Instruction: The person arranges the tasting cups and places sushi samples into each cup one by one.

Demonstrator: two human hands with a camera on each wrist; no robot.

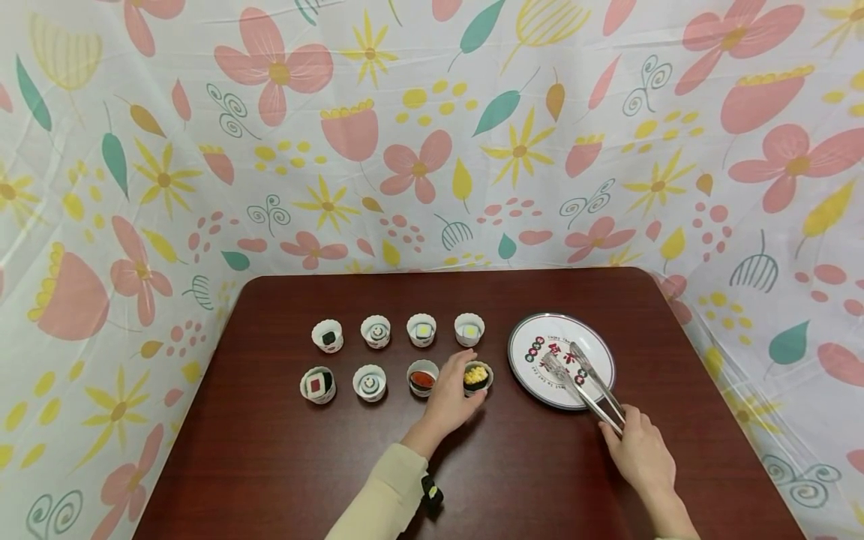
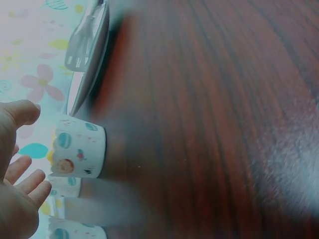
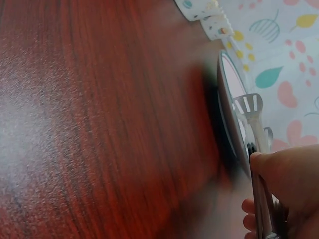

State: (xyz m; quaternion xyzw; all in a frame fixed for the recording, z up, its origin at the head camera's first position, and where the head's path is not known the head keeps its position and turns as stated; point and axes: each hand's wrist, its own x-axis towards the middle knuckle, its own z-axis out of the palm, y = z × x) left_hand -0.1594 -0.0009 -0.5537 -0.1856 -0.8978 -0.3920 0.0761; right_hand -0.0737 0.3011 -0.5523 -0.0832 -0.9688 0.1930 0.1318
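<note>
In the head view my left hand point(image 1: 448, 394) is at the front-row paper cup point(image 1: 491, 375) holding corn-topped sushi point(image 1: 475, 376). Its thumb and fingers are spread apart, on either side of that cup; in the left wrist view the patterned cup point(image 2: 79, 149) shows beyond the fingertips, with no clear grip on it. My right hand point(image 1: 641, 454) grips metal tongs point(image 1: 597, 390) by the handles. Their slotted ends, spread apart, are over the white plate point(image 1: 529, 375) with red and black print. The right wrist view shows the thumb pressing along the tongs point(image 3: 256, 124).
Several more cups stand in two rows left of the plate, including one with red-topped sushi point(image 1: 423, 379) and one with white-and-black sushi point(image 1: 317, 385). The brown table point(image 1: 270, 465) meets a flower-patterned curtain point(image 1: 418, 165) behind. A dark band is on the left sleeve point(image 1: 378, 495).
</note>
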